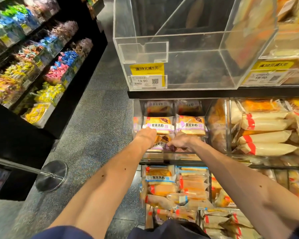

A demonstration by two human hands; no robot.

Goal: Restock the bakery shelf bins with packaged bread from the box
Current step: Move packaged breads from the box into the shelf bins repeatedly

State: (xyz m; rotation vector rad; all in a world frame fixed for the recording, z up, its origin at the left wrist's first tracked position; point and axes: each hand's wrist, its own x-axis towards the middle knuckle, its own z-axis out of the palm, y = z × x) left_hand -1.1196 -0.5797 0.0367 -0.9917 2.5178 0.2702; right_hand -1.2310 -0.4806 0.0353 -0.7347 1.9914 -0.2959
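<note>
Shop aisle, bakery shelf: right hand pinching a bread packet just left of it, left hand against the same packet, grip not discernible; bin around hands part filled, bin above empty, box unseen.

Bread packs in middle bin — below upper bin; sweets shelves, seemingly, left.

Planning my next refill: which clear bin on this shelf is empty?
The upper-left bin, directly above the purple-label packs; it appears bare inside, while the rest are visibly stocked.
</note>
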